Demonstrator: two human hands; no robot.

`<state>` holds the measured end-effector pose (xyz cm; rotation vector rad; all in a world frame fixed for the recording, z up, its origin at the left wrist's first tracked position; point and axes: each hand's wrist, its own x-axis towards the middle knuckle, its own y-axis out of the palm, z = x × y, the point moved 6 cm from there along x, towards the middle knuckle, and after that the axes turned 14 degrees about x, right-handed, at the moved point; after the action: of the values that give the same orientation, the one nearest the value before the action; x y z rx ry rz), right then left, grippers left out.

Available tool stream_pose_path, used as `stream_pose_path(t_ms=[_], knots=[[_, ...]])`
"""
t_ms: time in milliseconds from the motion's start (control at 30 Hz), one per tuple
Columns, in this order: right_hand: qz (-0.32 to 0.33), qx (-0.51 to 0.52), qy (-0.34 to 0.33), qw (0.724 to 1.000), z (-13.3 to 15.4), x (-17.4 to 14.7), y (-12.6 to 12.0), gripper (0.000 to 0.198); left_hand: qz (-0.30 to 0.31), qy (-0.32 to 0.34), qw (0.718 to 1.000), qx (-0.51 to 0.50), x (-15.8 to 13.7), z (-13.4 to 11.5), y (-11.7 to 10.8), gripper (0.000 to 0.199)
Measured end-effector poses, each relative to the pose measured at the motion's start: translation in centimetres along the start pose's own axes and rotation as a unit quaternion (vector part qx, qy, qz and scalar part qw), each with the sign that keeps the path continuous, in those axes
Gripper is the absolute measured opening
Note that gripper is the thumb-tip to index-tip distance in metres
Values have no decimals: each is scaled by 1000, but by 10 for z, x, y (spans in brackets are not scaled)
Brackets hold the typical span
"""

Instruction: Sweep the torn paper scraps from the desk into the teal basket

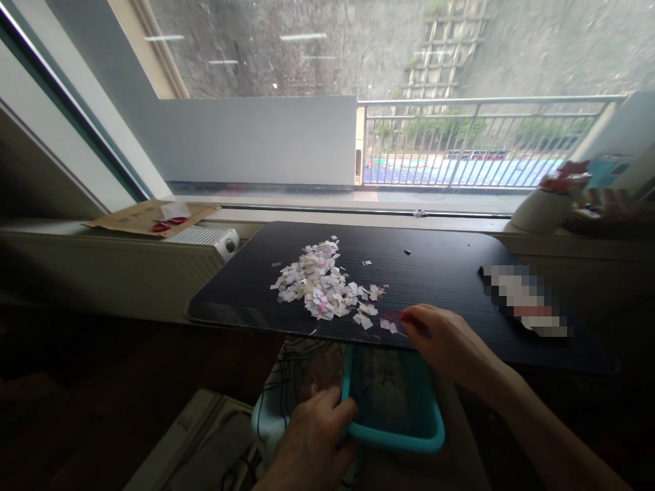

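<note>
A heap of small cut paper scraps (320,283), mostly white with some pink, lies on the dark tabletop (424,273). Close to the table's front edge, my right hand (437,337) is closed around a thin red, see-through piece (393,316) whose kind I cannot make out. A few scraps lie beside and under that piece. Below the edge stands a turquoise plastic bin (399,440), its inside dim, with pale bits in it. My left hand (322,423) grips the bin's left rim, thumb and fingers closed on it.
Red-handled scissors (168,224) rest on a brown paper bag (138,217) at the left sill, above a white radiator (205,240). A blurred-out flat item (527,303) lies at the table's right. A white pot (542,208) stands on the right sill, before the window.
</note>
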<state>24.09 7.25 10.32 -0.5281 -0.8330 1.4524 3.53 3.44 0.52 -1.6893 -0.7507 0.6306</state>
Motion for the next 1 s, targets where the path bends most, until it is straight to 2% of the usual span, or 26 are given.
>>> stream_pose_path(t_ms=[267,467,700,1000], knots=[[13,25,-33,999,12,5,14,22,11,-6,1000,3,1,1,0,20],[21,-16,3,1000,8,0,4,20,1,-4,1000,7,1,0,-1,20],[15,-25,8,1000,8,5,3,20,-3,-2,1000,4,0,0,-2,20],[-1,-27,12,1000,-3,-10,-11,18,7,1,1000,10,1,-3,-3,17]])
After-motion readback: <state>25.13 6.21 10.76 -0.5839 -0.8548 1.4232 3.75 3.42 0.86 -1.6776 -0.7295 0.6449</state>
